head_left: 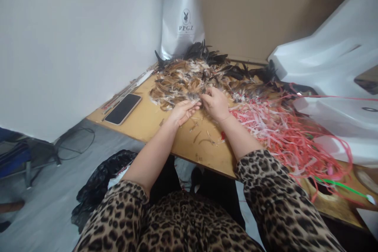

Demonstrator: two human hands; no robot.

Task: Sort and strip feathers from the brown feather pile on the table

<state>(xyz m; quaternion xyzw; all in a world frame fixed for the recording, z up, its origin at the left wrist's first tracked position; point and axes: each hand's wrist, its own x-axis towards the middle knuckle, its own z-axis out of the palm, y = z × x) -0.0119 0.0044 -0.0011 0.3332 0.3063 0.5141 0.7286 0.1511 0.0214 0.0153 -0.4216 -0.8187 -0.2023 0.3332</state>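
The left hand [183,112] and right hand [217,103] are partly curled, fingertips near each other at the front edge of the brown feathers [173,82] heaped on the counter [147,120]; whether either pinches one, I cannot tell.

Brown feathers [174,82] are lying loosely heaped on the tan table [141,122]; black feathers [201,51] are fringing the far side
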